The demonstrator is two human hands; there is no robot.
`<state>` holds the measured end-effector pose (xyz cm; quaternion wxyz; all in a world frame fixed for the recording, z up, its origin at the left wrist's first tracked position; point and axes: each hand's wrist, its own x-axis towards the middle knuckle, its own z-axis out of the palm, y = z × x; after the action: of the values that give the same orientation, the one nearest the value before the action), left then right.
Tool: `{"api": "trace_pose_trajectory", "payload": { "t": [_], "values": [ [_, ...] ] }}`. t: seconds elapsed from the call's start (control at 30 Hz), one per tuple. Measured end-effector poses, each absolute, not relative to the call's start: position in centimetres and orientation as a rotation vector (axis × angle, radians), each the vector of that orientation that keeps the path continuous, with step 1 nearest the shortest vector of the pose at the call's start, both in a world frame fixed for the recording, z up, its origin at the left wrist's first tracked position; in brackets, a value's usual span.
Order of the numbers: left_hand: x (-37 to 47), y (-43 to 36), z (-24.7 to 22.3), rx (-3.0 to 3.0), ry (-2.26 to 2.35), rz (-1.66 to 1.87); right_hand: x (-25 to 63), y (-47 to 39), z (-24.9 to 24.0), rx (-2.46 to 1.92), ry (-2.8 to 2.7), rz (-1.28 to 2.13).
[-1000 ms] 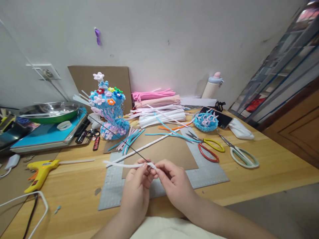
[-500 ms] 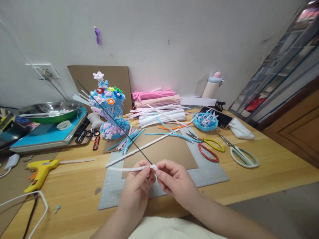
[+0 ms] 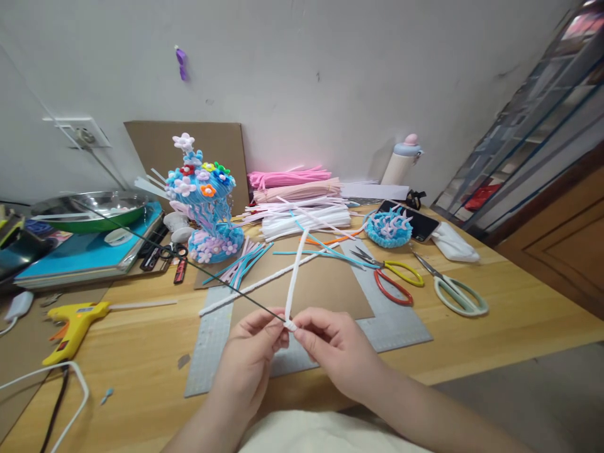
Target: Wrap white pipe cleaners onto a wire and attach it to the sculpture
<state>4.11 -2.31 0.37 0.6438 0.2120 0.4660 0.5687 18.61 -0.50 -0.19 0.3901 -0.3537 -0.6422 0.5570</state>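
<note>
My left hand (image 3: 250, 355) is closed in a pinch on a thin dark green stem wire (image 3: 245, 296), close to its near end. The wire slants up and left across the table. At that end a white pipe cleaner (image 3: 294, 277) is wound in a small white coil (image 3: 289, 325), and its loose length stands upward from there. The fingertips of my right hand (image 3: 337, 352) pinch the coil from the right side. Both hands are above the front of a grey cutting mat (image 3: 401, 340), where brown cardboard (image 3: 325, 296) lies.
Red-and-yellow handled pliers (image 3: 394, 286) and pale green scissors (image 3: 460, 296) lie to the right. A yellow glue gun (image 3: 78, 324) is at left. Behind stand a blue flowered pipe-cleaner piece (image 3: 202, 189), bundled pipe cleaners (image 3: 306, 220) and a bottle (image 3: 401, 165).
The white pipe cleaner's loose length has swung from pointing left to standing upward. The wire has tilted lower toward the left. Both hands stay together, still pinching.
</note>
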Motion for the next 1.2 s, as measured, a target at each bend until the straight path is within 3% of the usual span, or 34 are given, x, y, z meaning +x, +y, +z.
{"api": "trace_pose_trajectory", "payload": {
  "t": [0.17,0.5,0.87,1.1,1.2],
  "values": [
    [4.0,-2.9,0.7,0.717,1.141,1.313,18.6,-0.8,-0.3,-0.924,-1.861,1.047],
    [5.5,-2.4,-0.6,0.76,1.016,1.417,18.1,-0.9,-1.3,-0.977,-1.904,0.993],
    [5.8,-2.1,-0.1,0.481,0.906,1.432,18.2,-0.6,-1.5,-0.922,-1.719,1.068],
    [5.4,-2.1,-0.9,0.366,0.852,1.302,18.0,-0.6,-1.2,-0.833,-1.485,1.533],
    [5.1,-1.9,-1.0,0.385,0.95,1.327,18.3,-0.6,-1.1,-0.832,-1.655,1.332]
  ]
}}
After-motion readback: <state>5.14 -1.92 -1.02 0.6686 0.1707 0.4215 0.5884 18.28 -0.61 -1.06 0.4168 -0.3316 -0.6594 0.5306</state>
